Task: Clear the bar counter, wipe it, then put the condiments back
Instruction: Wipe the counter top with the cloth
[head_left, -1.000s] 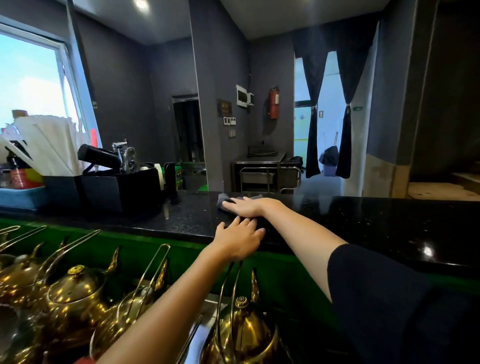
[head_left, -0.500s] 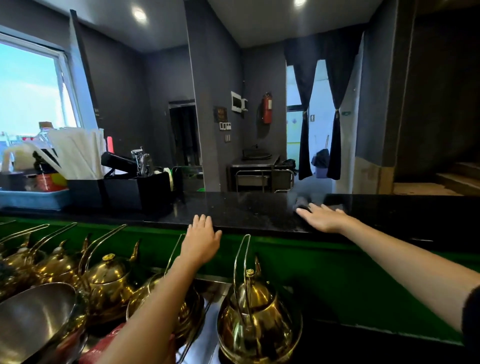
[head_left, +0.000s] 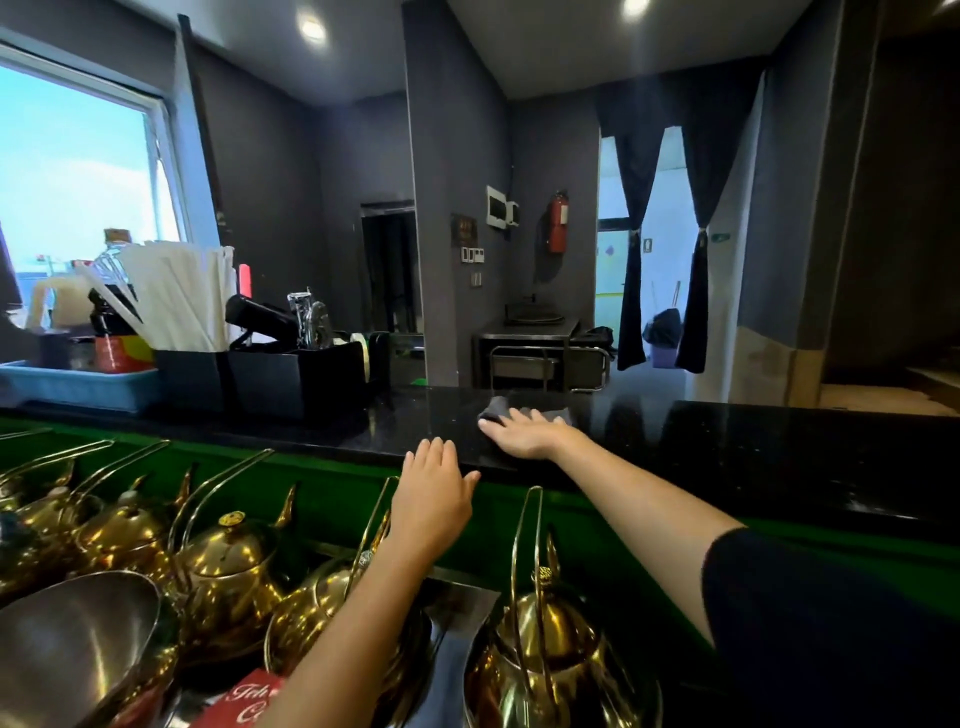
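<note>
A dark grey cloth (head_left: 530, 411) lies flat on the black speckled bar counter (head_left: 753, 447). My right hand (head_left: 524, 436) presses down on the cloth with fingers spread flat. My left hand (head_left: 434, 496) rests open on the counter's near edge, fingers apart, holding nothing. At the counter's left end stand black organizer boxes (head_left: 291, 379) with white wrapped straws (head_left: 176, 296), and a blue tray (head_left: 78, 387) holding sauce bottles (head_left: 117, 338).
Several brass teapots (head_left: 228, 561) with tall handles crowd the lower shelf below the green ledge (head_left: 322, 483). A steel bowl (head_left: 78, 649) sits at bottom left. A red packet (head_left: 244, 701) lies near my left forearm. A steel table (head_left: 540, 343) stands beyond the counter.
My right hand slid the cloth to the right half a second ago and has now come back left toward the middle. My left hand stays on the counter edge.
</note>
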